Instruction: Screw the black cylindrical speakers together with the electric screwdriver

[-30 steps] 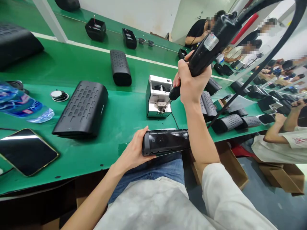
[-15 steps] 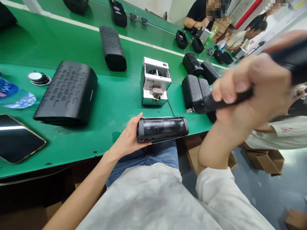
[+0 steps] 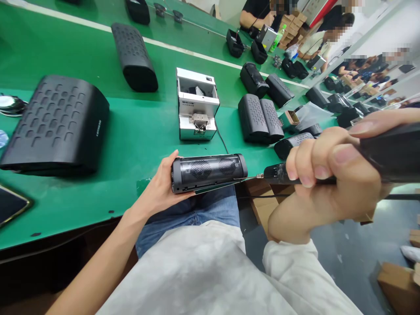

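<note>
My left hand (image 3: 164, 183) grips the left end of a black speaker (image 3: 210, 170), tilted at the table's front edge with its two perforated round grilles facing up. In my right hand (image 3: 337, 162) is a black electric screwdriver (image 3: 278, 174), fingers wrapped round its body. Its thin bit points left and reaches the speaker's lower right edge; whether it sits on a screw I cannot make out. Beyond the speaker stands a white screw feeder (image 3: 198, 105) marked WEIXIN, with a metal pick-up block on its front.
A large black speaker (image 3: 62, 122) with a dimpled cover stands at left, another (image 3: 134, 57) farther back. Several more black speakers (image 3: 252, 116) crowd the right. A phone (image 3: 11, 203) lies at the left edge. Cardboard boxes (image 3: 398, 282) are on the floor. Co-workers sit along the bench.
My right hand has brought the screwdriver down and its bit from beyond the speaker to the speaker's right edge. My left hand keeps its hold. The camera view has shifted right.
</note>
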Available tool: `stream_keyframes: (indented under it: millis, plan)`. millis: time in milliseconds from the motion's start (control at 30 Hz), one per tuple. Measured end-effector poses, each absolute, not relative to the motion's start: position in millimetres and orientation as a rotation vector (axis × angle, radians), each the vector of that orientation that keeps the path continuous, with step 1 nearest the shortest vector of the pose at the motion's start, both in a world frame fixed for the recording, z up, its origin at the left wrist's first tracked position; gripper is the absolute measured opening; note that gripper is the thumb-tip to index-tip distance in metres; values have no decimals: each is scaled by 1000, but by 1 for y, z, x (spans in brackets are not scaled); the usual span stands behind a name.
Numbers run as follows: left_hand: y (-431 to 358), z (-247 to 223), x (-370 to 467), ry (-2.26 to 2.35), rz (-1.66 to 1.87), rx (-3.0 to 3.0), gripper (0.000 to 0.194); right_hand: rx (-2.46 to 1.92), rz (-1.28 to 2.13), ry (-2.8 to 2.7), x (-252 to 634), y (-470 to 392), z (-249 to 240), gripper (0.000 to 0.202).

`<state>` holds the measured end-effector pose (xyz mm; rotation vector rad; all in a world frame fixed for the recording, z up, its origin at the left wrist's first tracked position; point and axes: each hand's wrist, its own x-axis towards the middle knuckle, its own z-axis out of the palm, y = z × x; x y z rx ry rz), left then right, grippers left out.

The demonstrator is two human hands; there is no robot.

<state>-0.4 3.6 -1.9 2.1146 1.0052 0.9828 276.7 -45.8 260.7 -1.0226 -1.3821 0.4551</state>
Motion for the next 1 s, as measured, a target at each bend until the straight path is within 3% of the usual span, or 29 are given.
stream_keyframes:
  millis: [267, 467, 1000]
  plan:
    - [1, 2, -2, 1041, 936, 2081, 132, -812, 531, -1312, 276, -32, 204, 21]
    - [-2, 10, -3, 1042, 905, 2107, 129, -785, 562, -1290, 292, -33, 175, 27]
    - [-2, 8, -2, 1014, 952, 2104, 136, -764, 707, -1302, 287, -24, 182, 24]
